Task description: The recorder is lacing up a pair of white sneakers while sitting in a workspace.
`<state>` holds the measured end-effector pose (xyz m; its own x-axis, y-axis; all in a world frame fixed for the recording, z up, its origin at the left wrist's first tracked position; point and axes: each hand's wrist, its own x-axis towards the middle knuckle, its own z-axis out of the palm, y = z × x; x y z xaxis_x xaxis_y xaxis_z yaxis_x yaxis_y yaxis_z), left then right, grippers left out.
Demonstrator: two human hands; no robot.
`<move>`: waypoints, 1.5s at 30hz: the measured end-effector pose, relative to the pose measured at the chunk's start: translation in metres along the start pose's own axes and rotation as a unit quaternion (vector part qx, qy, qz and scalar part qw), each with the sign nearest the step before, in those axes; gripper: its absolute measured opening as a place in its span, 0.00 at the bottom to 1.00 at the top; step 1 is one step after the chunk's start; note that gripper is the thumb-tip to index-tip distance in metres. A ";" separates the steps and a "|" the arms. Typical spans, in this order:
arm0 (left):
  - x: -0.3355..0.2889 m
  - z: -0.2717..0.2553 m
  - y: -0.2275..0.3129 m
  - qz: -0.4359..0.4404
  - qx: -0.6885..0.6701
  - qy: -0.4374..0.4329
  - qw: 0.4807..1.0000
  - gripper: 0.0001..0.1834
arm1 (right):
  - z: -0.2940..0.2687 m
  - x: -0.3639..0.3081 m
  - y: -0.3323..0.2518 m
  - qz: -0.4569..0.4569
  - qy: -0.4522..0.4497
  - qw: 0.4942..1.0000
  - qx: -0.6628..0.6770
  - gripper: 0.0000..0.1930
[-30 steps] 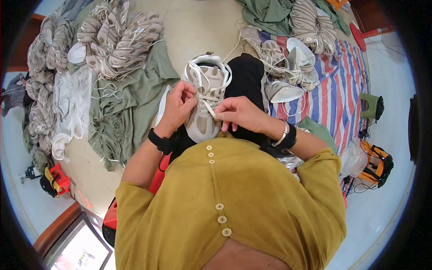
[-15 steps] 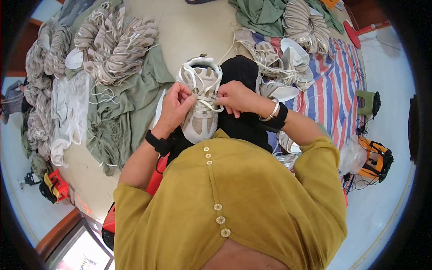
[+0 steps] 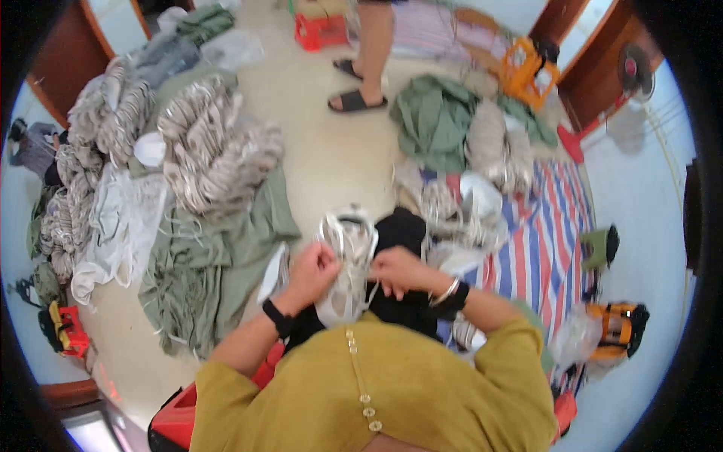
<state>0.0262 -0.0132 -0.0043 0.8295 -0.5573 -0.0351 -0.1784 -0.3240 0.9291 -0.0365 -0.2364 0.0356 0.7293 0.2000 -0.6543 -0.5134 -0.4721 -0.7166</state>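
Mustard top (image 3: pixel 361 388) was nearest. Beige shoe (image 3: pixel 346 280) sat on the lap, toe toward the wearer. Left hand (image 3: pixel 313 274) was at its left side, fingers curled; blur, can't tell if that grip held anything. Right hand (image 3: pixel 404 273) grip pinched a white lace (image 3: pixel 373 292). Beyond: green cloth (image 3: pixel 230 267) left, striped sheet (image 3: pixel 546 241) right, then beige bundles (image 3: pixel 226 169), someone's black sandals (image 3: pixel 355 102).

View tipped up, blurrier, another person's legs (image 3: pixel 376 47) newly in view, seemingly a red stool (image 3: pixel 321 33) too
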 end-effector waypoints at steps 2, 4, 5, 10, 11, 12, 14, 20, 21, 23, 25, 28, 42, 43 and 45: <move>-0.002 0.003 -0.003 -0.010 -0.013 0.007 1.000 0.11 | 0.007 0.003 -0.001 -0.064 0.049 0.993 -0.087 0.14; -0.007 0.001 0.000 -0.014 -0.024 0.001 1.000 0.12 | 0.008 -0.004 -0.006 -0.070 0.032 0.994 -0.081 0.13; -0.007 0.000 -0.001 -0.012 -0.031 0.000 0.999 0.12 | 0.007 -0.008 -0.006 -0.080 0.024 0.992 -0.090 0.12; -0.004 -0.003 0.002 -0.003 -0.040 0.002 0.999 0.12 | -0.015 -0.040 0.025 -0.018 -0.255 0.947 -0.196 0.09; -0.002 -0.005 0.004 0.002 -0.041 0.002 0.999 0.12 | -0.016 -0.046 0.029 0.005 -0.267 0.942 -0.203 0.09; -0.001 -0.004 0.001 0.001 -0.041 0.001 0.999 0.12 | -0.017 -0.050 0.027 -0.005 -0.228 0.949 -0.218 0.09; -0.001 -0.003 0.001 0.007 -0.032 0.012 0.999 0.12 | -0.024 -0.050 0.022 -0.060 -0.110 0.977 -0.173 0.09; -0.007 0.001 -0.004 0.022 -0.033 0.015 0.999 0.11 | 0.000 -0.019 -0.020 -0.019 0.061 0.997 0.051 0.18; -0.008 0.001 -0.004 0.024 -0.032 0.018 0.999 0.11 | 0.009 -0.017 -0.027 0.013 0.033 0.999 0.010 0.17; -0.011 0.001 -0.003 0.029 -0.041 0.029 0.998 0.11 | 0.016 -0.007 -0.015 -0.026 0.058 0.998 -0.003 0.16; -0.012 0.002 -0.005 0.030 -0.036 0.032 0.998 0.11 | 0.015 -0.002 -0.008 -0.018 0.067 0.995 0.074 0.12; -0.003 0.004 -0.006 0.032 -0.030 0.028 0.999 0.11 | 0.016 -0.005 0.000 -0.050 0.121 0.991 0.037 0.10; 0.002 0.002 0.004 0.034 -0.077 0.002 0.996 0.07 | -0.073 -0.068 0.131 -0.060 0.179 0.928 -0.323 0.08; 0.001 0.001 0.003 0.022 -0.076 -0.004 0.997 0.07 | -0.068 -0.060 0.117 -0.177 0.294 0.897 -0.278 0.10; -0.003 0.000 0.007 0.025 -0.069 0.003 0.997 0.07 | -0.049 -0.038 0.078 -0.306 0.397 0.849 -0.168 0.14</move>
<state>0.0219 -0.0139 0.0024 0.8245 -0.5656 0.0153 -0.1464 -0.1872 0.9714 -0.0820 -0.3225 0.0159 0.9565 -0.0820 0.2798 0.1324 -0.7330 -0.6673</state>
